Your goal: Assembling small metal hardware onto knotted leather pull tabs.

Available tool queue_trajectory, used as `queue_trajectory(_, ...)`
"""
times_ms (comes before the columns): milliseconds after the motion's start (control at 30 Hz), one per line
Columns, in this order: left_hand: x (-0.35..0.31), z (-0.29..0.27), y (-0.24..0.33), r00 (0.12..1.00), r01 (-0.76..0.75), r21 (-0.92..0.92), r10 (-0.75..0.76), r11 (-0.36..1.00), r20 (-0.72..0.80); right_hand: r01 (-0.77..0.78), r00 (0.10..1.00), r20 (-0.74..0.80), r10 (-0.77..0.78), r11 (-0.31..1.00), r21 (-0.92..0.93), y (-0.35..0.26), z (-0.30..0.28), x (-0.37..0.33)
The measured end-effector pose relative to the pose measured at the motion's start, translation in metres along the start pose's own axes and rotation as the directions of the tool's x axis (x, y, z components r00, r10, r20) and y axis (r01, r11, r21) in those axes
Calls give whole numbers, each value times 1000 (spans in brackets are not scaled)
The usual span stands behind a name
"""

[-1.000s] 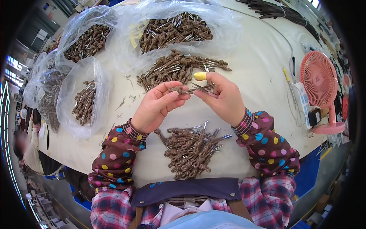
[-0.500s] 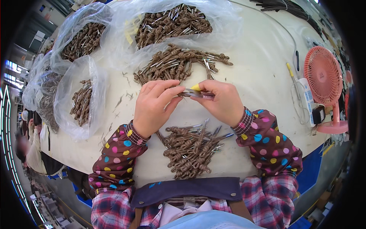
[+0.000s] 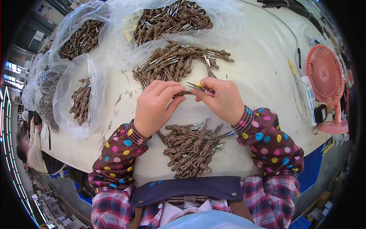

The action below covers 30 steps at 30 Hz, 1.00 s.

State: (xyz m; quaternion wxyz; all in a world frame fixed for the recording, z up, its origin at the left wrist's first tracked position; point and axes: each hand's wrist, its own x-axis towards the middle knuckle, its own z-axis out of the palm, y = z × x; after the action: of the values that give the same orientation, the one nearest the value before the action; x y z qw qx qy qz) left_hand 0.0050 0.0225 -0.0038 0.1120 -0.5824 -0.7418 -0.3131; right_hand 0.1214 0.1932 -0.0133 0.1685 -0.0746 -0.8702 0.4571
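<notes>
My left hand [image 3: 155, 106] pinches a brown knotted cord [image 3: 185, 93] between thumb and fingertips; most of the cord is hidden by the fingers. Facing it, my right hand [image 3: 224, 100] is closed around small thread snips [image 3: 195, 87], whose two pointed metal blades stand apart near the cord's end. Something yellow [image 3: 198, 84] shows by the right index fingertip. Below my hands lies a pile of brown knotted cords [image 3: 188, 150] with shiny metal tips. A larger heap of the same cords [image 3: 171, 61] rests just beyond my fingers.
Clear plastic bags [image 3: 97, 95] of cords stand at the left and far side. At right are a pink fan [image 3: 325, 76], a white power strip [image 3: 307, 97] and a yellow-handled tool [image 3: 292, 68]. Thread scraps [image 3: 119, 98] litter the table [image 3: 259, 76]. Another person [image 3: 36, 149] is at far left.
The snips' blades have parted and tilted, their points now up and to the left. My right hand has turned slightly, while the left hand stays nearly in place.
</notes>
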Motion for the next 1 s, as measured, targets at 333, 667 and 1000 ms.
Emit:
queue_trajectory(333, -9, 10, 3, 923, 374, -437, -373, 818, 91, -457, 878, 327, 349, 813, 362, -2, -3, 6)
queue_trajectory(667, -8, 8, -2, 758, 647, -495, -557, 580, 339, 170, 974, -67, -216, 893, -416, -7, 2, -1)
queue_trajectory(1000, -6, 9, 3, 777, 626, -485, -542, 611, 319, 364, 896, 24, -443, 704, -609, -2, 11, -3)
